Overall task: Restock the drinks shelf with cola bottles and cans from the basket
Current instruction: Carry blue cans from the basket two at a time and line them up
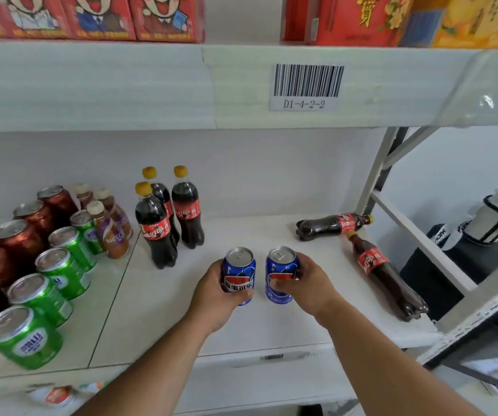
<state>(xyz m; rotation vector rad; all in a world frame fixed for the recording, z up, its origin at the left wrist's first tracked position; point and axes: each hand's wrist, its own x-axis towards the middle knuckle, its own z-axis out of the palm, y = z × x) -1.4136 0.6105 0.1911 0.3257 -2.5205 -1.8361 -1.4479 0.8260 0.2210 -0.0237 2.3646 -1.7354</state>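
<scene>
My left hand (211,298) grips a blue cola can (239,271), upright over the white drinks shelf (271,322). A second blue cola can (280,273) is held upright in my right hand (310,288), just to the right of the first; the two cans are a small gap apart. Three cola bottles (163,220) with yellow caps stand upright behind and left of the cans. Two more cola bottles lie on their sides at the shelf's right end, one at the back (331,225) and one nearer the front (385,277). The basket is out of view.
Rows of green cans (46,295) and dark red cans (19,235) fill the shelf's left part, with small brown drink bottles (112,226) behind them. The upper shelf's edge (241,85) carries a barcode label. A grey upright post (373,181) bounds the right side.
</scene>
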